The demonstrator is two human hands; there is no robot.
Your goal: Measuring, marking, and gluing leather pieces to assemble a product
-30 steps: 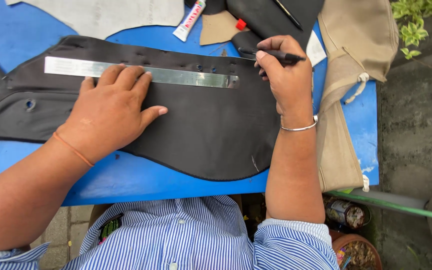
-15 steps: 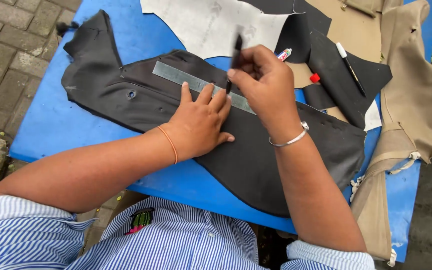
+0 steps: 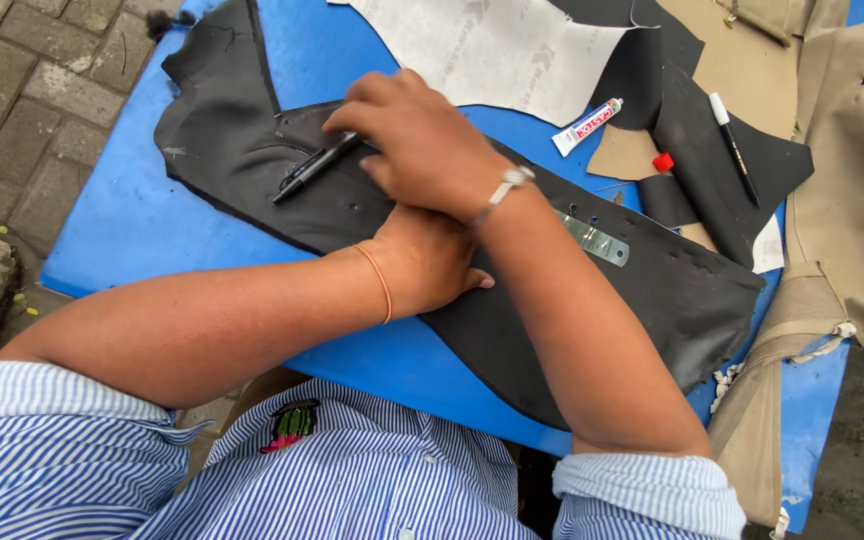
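Note:
A long black leather piece (image 3: 252, 160) lies across the blue table (image 3: 122, 240). My right hand (image 3: 422, 140) crosses over my left arm and grips a black pen (image 3: 312, 166), its tip on the leather's left part. My left hand (image 3: 432, 262) rests flat on the leather, mostly hidden under my right forearm. It presses a metal ruler (image 3: 597, 240); only the ruler's right end shows. An orange band circles my left wrist, a silver bracelet my right.
A white pattern sheet (image 3: 497, 50) lies at the back. A small glue tube (image 3: 587, 126), a red cap (image 3: 663, 162), a pen on black scraps (image 3: 734, 150) and tan fabric (image 3: 852, 200) sit to the right. Paving bricks (image 3: 32, 90) lie left of the table.
My right hand has swung with the pen from the ruler's right end across my left arm to the leather's left part. The view has shifted and tilted.

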